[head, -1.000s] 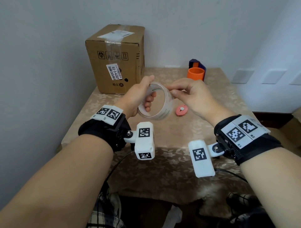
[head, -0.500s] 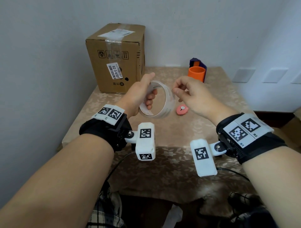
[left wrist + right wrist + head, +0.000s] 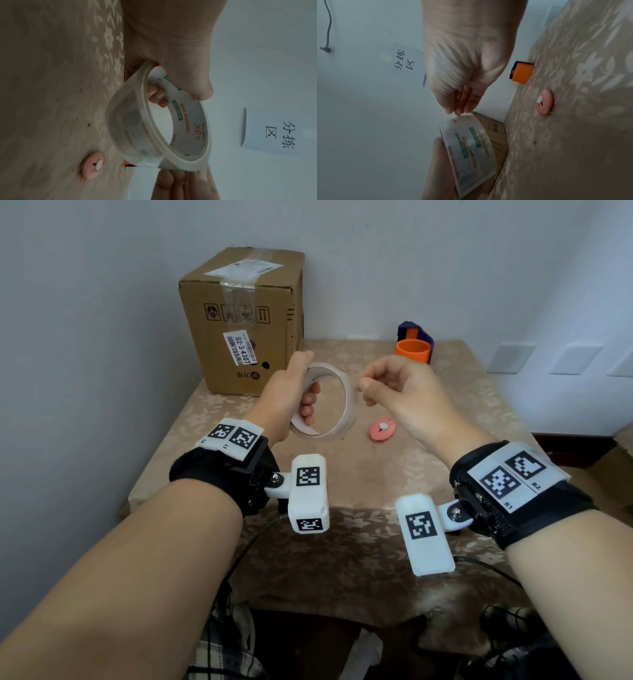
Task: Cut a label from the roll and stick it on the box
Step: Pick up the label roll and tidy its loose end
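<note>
My left hand (image 3: 301, 385) holds a roll of clear tape (image 3: 348, 409) upright above the table, thumb on the outer rim and fingers through the core (image 3: 187, 129). My right hand (image 3: 364, 385) is just right of the roll, thumb and forefinger pinched on the tape's free end (image 3: 148, 164). In the right wrist view those fingertips (image 3: 458, 112) meet the top edge of the roll (image 3: 471, 148). The cardboard box (image 3: 239, 313) stands at the table's back left, taped on top with a white label on its front.
A small pink round cutter (image 3: 382, 429) lies on the patterned tablecloth (image 3: 359, 491) below my right hand. An orange and purple holder (image 3: 412, 350) stands at the back near the wall. A wall runs along the left edge.
My right hand has drawn back a short way to the right from the roll's rim, still pinched. The left hand keeps the roll in nearly the same place.
</note>
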